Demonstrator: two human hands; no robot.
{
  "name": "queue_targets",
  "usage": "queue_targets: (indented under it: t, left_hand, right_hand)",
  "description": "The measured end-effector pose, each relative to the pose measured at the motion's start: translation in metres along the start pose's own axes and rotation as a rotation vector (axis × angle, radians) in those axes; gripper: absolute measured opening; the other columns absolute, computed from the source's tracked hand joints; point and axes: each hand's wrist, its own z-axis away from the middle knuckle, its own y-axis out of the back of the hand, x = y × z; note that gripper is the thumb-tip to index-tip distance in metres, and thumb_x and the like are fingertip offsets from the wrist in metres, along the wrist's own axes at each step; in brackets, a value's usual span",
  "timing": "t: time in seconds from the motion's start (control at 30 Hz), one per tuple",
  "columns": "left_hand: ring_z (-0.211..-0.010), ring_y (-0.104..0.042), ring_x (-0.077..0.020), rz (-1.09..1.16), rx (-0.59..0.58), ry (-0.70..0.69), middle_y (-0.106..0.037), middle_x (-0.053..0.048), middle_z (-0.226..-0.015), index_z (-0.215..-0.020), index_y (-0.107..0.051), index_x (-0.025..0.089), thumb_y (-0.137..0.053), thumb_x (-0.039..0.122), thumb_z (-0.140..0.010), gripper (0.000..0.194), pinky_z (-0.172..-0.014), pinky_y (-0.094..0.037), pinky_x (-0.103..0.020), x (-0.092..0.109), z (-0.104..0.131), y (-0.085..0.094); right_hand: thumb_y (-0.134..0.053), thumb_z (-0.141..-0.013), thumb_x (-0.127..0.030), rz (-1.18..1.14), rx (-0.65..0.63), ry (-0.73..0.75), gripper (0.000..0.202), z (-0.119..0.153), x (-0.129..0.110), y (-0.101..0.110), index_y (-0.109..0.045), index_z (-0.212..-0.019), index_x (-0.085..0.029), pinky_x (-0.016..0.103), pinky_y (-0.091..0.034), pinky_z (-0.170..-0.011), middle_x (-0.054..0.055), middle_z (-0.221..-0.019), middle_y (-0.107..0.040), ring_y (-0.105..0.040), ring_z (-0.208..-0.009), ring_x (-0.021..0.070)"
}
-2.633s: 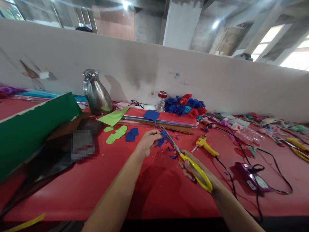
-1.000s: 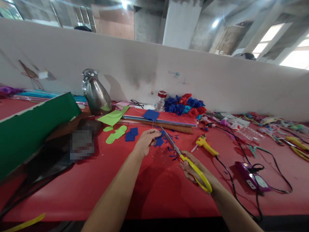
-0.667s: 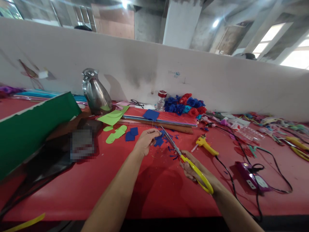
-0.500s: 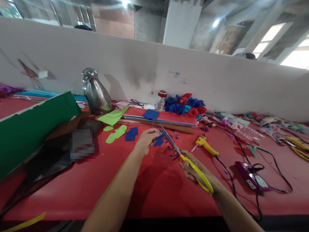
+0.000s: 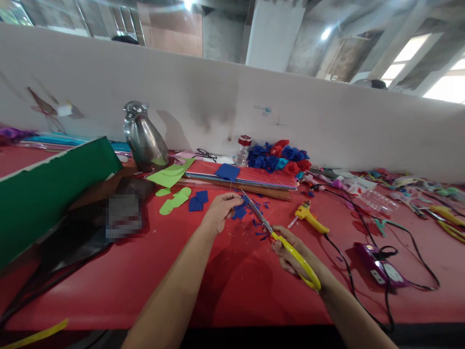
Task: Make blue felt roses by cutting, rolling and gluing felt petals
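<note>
Left hand (image 5: 220, 212) pinching blue paper (image 5: 239, 212), right hand (image 5: 293, 243) clamped on yellow-handled scissors (image 5: 280, 239), glue gun (image 5: 313, 221) to the right, steel jug (image 5: 147, 141) far left

Bare strip of red counter (image 5: 232, 295) between the forearms, lower centre: passable. Another open patch lower left, between left forearm (image 5: 174, 286) and black bag (image 5: 76, 232). Centre blocked: left hand (image 5: 222, 212) and right hand (image 5: 301, 246), scissors (image 5: 278, 237) angled across. Right of centre, glue gun (image 5: 314, 223), its cord (image 5: 342, 257) and purple power strip (image 5: 376, 265) obstruct. Far left, green panel (image 5: 61, 179) in the way. Behind: metal jug (image 5: 147, 140), sheet stack (image 5: 263, 178), flowers (image 5: 278, 157), then white partition (image 5: 218, 92).
</note>
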Motion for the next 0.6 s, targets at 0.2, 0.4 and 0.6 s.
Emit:
queue_targets:
  t: [0.2, 0.4, 0.6]
  left_hand:
    - [-0.039, -0.026, -0.0009, 0.01, -0.01, 0.014, -0.047, 0.005, -0.051, -0.055, -0.057, 0.014, -0.073, 0.026, -0.048, 0.02, -0.038, -0.012, -0.021, 0.004, 0.002, -0.001]
    - [-0.038, -0.027, -0.0009, -0.005, -0.046, 0.008, -0.046, 0.005, -0.051, -0.056, -0.057, 0.014, -0.073, 0.026, -0.05, 0.021, -0.039, -0.012, -0.021, 0.005, 0.002, 0.001]
    - [-0.037, -0.029, -0.0014, -0.021, -0.034, 0.007, -0.046, 0.006, -0.049, -0.059, -0.057, 0.015, -0.071, 0.024, -0.052, 0.018, -0.04, -0.012, -0.022, 0.002, 0.0, 0.003]
  right_hand:
    - [-0.072, -0.065, -0.051, 0.006, 0.014, -0.002, 0.055, 0.002, -0.003, 0.0, -0.04, -0.101, -0.025, 0.013, -0.019, -0.026, -0.012, -0.059, -0.044, -0.026, -0.027, -0.0006]
    - [-0.068, -0.068, -0.047, 0.015, -0.001, -0.053, 0.047, 0.007, -0.016, -0.001, -0.041, -0.1, -0.025, 0.013, -0.016, -0.025, -0.011, -0.06, -0.044, -0.028, -0.027, 0.0004]
    - [-0.069, -0.065, -0.052, 0.088, 0.004, -0.027, 0.053, 0.011, -0.02, -0.003, -0.041, -0.101, -0.025, 0.014, -0.018, -0.027, -0.011, -0.061, -0.043, -0.027, -0.027, 0.0001]
